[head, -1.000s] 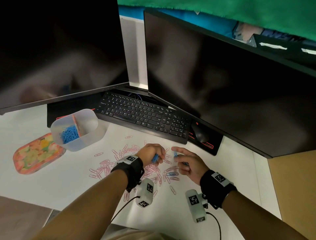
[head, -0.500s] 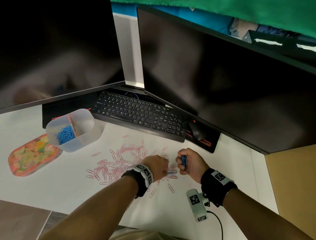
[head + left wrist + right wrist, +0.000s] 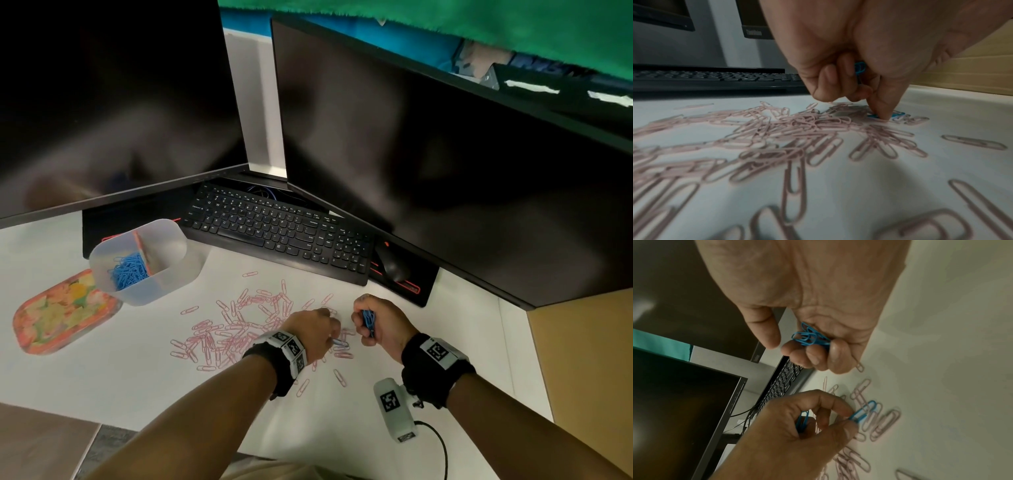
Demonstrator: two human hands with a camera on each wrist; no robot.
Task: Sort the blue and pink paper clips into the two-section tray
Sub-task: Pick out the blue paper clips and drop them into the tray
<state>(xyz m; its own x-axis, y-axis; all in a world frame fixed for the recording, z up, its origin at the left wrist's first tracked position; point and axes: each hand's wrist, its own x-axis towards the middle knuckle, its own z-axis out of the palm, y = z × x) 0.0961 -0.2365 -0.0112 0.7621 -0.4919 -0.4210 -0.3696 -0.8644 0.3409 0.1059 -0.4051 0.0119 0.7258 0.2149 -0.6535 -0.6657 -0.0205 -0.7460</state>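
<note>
Pink paper clips (image 3: 236, 329) lie scattered on the white desk. My left hand (image 3: 317, 330) is down among them, pinching a blue clip (image 3: 864, 413) off the desk between thumb and finger, with more blue clips (image 3: 859, 68) tucked in its curled fingers. My right hand (image 3: 375, 323) is held just to its right, fingers curled round a bunch of blue clips (image 3: 810, 337). The translucent two-section tray (image 3: 171, 274) stands at the far left; blue clips (image 3: 128, 270) fill its left section and nothing shows in the right one.
A black keyboard (image 3: 274, 233) and a mouse (image 3: 394, 265) lie behind the clips, under two dark monitors. A flowery orange lid or dish (image 3: 58, 313) sits left of the tray. A tan panel (image 3: 582, 359) borders the desk on the right.
My left hand dropped from in front of my right hand down to the desk and took hold of a blue clip. My right hand curled tighter round its blue clips.
</note>
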